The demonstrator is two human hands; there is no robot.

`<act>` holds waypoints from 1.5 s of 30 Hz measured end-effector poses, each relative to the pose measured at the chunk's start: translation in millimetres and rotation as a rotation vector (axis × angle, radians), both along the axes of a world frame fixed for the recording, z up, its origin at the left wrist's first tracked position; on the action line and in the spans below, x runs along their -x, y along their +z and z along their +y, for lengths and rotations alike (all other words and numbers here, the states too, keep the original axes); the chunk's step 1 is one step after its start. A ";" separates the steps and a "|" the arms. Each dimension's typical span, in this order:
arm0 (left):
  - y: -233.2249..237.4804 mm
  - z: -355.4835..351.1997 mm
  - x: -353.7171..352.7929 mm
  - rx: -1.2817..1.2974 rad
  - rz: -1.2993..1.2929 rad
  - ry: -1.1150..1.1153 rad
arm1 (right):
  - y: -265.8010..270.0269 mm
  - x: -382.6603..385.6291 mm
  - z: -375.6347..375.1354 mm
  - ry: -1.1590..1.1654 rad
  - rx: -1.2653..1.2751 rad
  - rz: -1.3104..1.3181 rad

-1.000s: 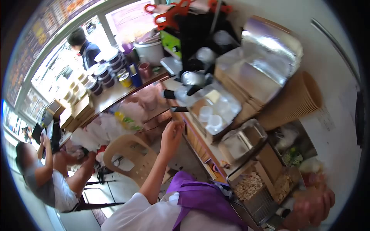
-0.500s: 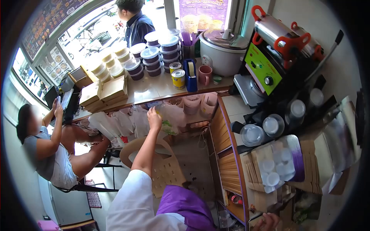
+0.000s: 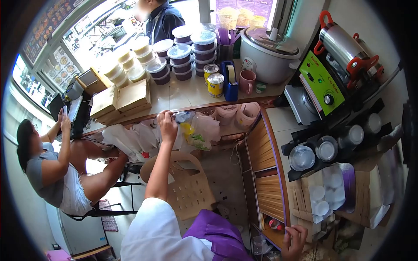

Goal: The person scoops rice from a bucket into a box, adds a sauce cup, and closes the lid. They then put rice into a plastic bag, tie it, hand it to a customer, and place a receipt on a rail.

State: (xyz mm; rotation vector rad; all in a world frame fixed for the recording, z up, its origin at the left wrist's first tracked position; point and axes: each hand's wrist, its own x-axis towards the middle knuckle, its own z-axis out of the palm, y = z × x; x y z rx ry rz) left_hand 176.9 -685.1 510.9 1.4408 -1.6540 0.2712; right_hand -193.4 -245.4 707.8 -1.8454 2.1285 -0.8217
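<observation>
My left hand (image 3: 167, 125) reaches to the counter's front edge, beside the plastic bags (image 3: 150, 135) hanging below it. Its fingers are curled, and whatever lies between them is hidden. Just right of it hangs a clear plastic bag (image 3: 207, 129) with something yellow and green showing in or behind it. My right hand (image 3: 295, 242) is low at the right, by the purple-edged wooden cabinet (image 3: 271, 191). Its fingers are bent but apart, with nothing visible in them.
A beige plastic chair (image 3: 191, 191) stands below my left arm. On the counter are stacked lidded tubs (image 3: 180, 65), cardboard boxes (image 3: 133, 95), a tape dispenser (image 3: 228, 82) and a rice cooker (image 3: 265, 56). A cup sealer (image 3: 322, 82) stands right. A seated person (image 3: 52, 165) holds a phone.
My left hand has shifted slightly left and up against the counter edge, its fingers now more curled. The right hand has risen further into view. The whole view has turned a little.
</observation>
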 end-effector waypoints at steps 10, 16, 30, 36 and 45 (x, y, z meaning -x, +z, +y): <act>136.1 168.5 96.6 -0.856 0.701 -0.981 | -13.2 -64.6 -119.4 0.202 0.192 -0.255; 162.4 231.5 150.7 -1.348 0.622 -1.183 | -34.1 -61.7 -116.6 0.173 -0.057 -0.825; 132.7 236.2 252.4 -1.484 -0.296 -1.579 | -65.7 14.7 77.0 -0.655 0.267 -1.263; 112.2 278.4 316.0 -1.384 -0.477 -1.793 | -80.9 -14.6 161.1 -0.972 0.396 -1.158; 131.8 430.2 330.7 -0.282 -0.321 -1.912 | -106.4 -89.7 214.4 -1.365 0.796 -1.286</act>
